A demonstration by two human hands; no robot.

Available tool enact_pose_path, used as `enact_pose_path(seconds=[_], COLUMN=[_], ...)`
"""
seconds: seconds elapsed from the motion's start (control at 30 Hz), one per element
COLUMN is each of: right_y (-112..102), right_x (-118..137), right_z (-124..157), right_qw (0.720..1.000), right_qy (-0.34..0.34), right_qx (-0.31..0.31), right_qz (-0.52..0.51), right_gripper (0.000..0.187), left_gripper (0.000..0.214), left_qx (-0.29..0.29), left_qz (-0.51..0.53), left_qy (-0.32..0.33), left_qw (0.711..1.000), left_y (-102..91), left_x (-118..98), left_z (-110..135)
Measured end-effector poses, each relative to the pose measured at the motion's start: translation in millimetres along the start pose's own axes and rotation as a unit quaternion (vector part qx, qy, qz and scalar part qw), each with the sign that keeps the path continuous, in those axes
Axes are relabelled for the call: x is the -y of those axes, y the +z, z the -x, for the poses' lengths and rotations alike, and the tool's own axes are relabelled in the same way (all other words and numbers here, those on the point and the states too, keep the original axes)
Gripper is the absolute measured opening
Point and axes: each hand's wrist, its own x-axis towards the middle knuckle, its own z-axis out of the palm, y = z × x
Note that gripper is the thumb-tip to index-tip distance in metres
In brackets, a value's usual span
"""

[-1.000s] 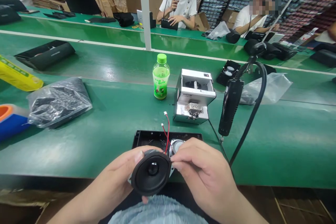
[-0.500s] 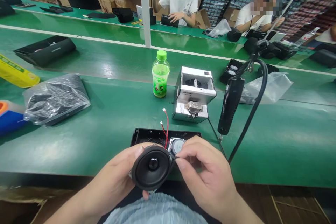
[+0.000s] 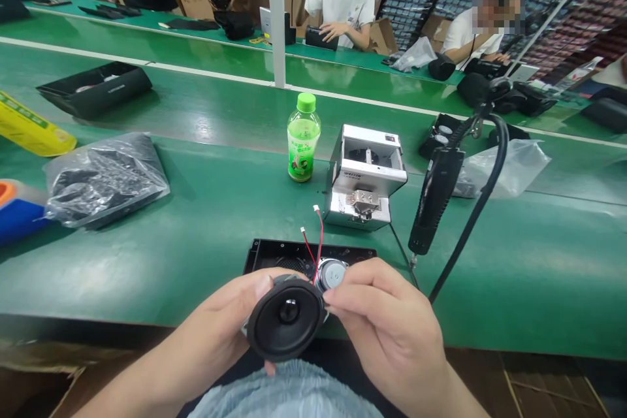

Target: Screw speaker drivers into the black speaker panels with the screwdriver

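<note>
My left hand (image 3: 240, 304) grips a round black speaker (image 3: 287, 320) by its rim, its cone turned up toward me. Thumb and forefinger of my right hand (image 3: 392, 320) are pinched together at the speaker's right edge; what they hold, if anything, is too small to make out. Behind the speaker lies a black speaker housing (image 3: 264, 248), partly covered by my hands. A second speaker (image 3: 333, 273), its silver back upward, sits in the housing's right part. Two red wires (image 3: 320, 235) with white plugs rise from behind the held speaker.
Beyond the housing stand a white screw-feeder machine (image 3: 365, 176) and a green-capped bottle (image 3: 304, 144). A black electric screwdriver (image 3: 435, 202) hangs at the right beside a thick cable. Bagged dark parts (image 3: 108, 176) lie left. Co-workers sit across the green bench (image 3: 196, 222).
My right fingertips have closed in against the speaker's right rim and moved slightly left. The held speaker has turned a little and shifted slightly right. The view has shifted slightly.
</note>
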Motion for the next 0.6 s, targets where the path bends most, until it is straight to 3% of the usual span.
enact_pose_path(seconds=[0.13,0.33,0.43,0.6], right_y=[-2.7,-7.3,-10.3,-6.2], right_x=[1.8,0.6,1.0,-1.1], right_z=[-1.8,-3.2,-5.2,-6.8], right_qw=[1.0,0.999,0.993,0.961], right_qy=[0.004,0.017,0.075,0.174], right_qx=[0.008,0.035,0.071,0.102], right_qz=[0.01,-0.005,-0.056,-0.186], right_gripper=[0.02,0.011,0.01,0.013], left_gripper=[0.046,0.051,0.053,0.047], left_qx=[0.014,-0.01,-0.004,-0.031], left_qz=[-0.02,-0.083,-0.142,-0.259], left_qy=[0.003,-0.025,-0.031,0.016], left_qw=[1.0,0.996,0.989,0.965], left_y=[1.9,0.8,0.1,-5.7], left_x=[-3.3,-9.9,-15.2,-20.9], left_z=[0.8,4.5,6.7,12.3])
